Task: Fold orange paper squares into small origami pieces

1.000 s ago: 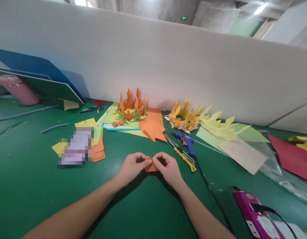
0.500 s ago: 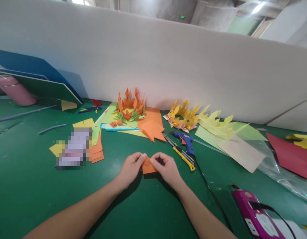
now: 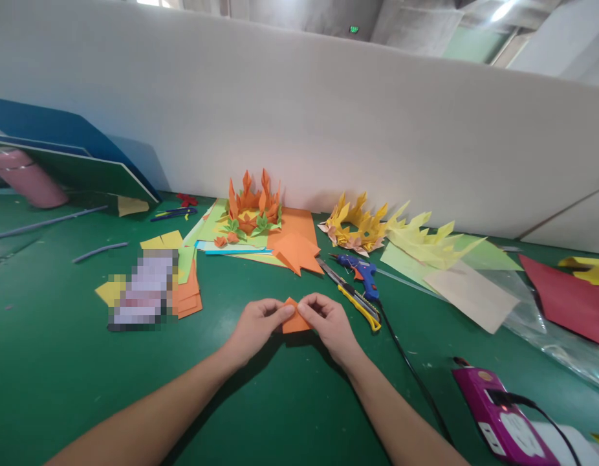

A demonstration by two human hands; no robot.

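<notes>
A small folded piece of orange paper [image 3: 294,320] rests on the green table [image 3: 66,382] between my two hands. My left hand [image 3: 255,329] pinches its left edge with thumb and forefinger. My right hand [image 3: 328,322] pinches the right edge, fingers curled. Just behind the hands lie a folded orange paper shape [image 3: 297,252], a yellow utility knife [image 3: 360,307] and a blue glue gun [image 3: 362,272].
An orange paper crown [image 3: 253,204] and a yellow one [image 3: 358,226] stand by the white partition [image 3: 328,116]. Coloured sheets lie left [image 3: 183,285] and right [image 3: 561,301]. A purple power strip [image 3: 498,414] sits front right, a black cord [image 3: 411,369] running past my right arm.
Both hands stay on the orange paper, fingers shifting slightly; the paper's top corner now points up between the fingertips.
</notes>
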